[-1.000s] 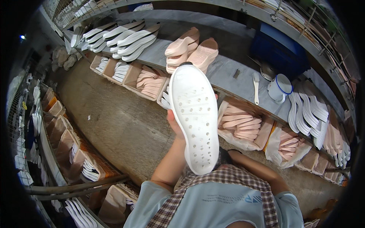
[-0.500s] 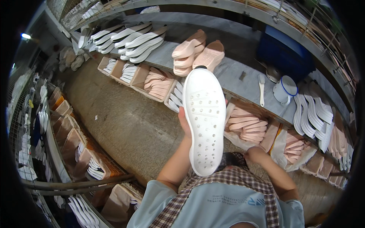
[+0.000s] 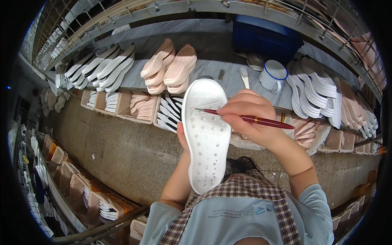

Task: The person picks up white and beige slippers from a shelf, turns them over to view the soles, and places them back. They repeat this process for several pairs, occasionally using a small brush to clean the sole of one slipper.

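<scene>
A white shoe sole [image 3: 207, 151] stands nearly upright in front of my body, its toe end pointing away from me and its hole-dotted face toward me. My left hand [image 3: 182, 137] grips it from behind at the left edge; most of those fingers are hidden by the sole. Between the thumb and fingers of my right hand [image 3: 253, 116] is a slim dark red pen-like tool [image 3: 267, 122] with a gold band. Its thin greyish tip lies over the upper holes of the sole; whether it touches I cannot tell.
On the grey bench [image 3: 220, 65] are stacked pink soles [image 3: 179, 67], white soles [image 3: 116, 67], a brush [image 3: 244, 77], a blue-rimmed mug [image 3: 273, 75] and a blue bin [image 3: 265, 38]. Below, boxes [image 3: 136, 110] hold more soles. A wire rack [image 3: 179, 6] spans above the bench.
My right hand has come up from low beside my apron to the sole, with the red tool now showing in it. The view has shifted to the right.
</scene>
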Demonstrator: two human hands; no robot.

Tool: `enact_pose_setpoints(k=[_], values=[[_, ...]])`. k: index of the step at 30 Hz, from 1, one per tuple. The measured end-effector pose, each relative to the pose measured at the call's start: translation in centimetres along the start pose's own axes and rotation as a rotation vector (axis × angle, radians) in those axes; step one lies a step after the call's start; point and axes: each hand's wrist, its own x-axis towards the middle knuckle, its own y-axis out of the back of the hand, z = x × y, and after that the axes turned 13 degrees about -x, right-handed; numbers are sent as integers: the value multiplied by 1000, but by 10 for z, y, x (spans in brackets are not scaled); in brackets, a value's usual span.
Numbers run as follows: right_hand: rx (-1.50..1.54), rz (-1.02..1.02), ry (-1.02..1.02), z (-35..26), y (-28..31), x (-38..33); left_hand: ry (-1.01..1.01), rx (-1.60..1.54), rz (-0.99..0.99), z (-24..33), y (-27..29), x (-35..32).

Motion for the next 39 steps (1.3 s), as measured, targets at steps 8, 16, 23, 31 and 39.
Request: enact_pose_setpoints(k=[8,16,23,31,39], values=[[-46,-11,12,15,-10,19,2,292,119,-1,-10,-10],[546,24,-425,10,23,14,1,253,128,8,-12,-15],[-478,-608,-2,-6,14,5,-48,461,187,4,-16,-11],[-740,-592,55,3,20,21,43,505,191,3,-13,-15],[-225,-161,-14,24,47,-2,-31,540,227,8,-17,-20]])
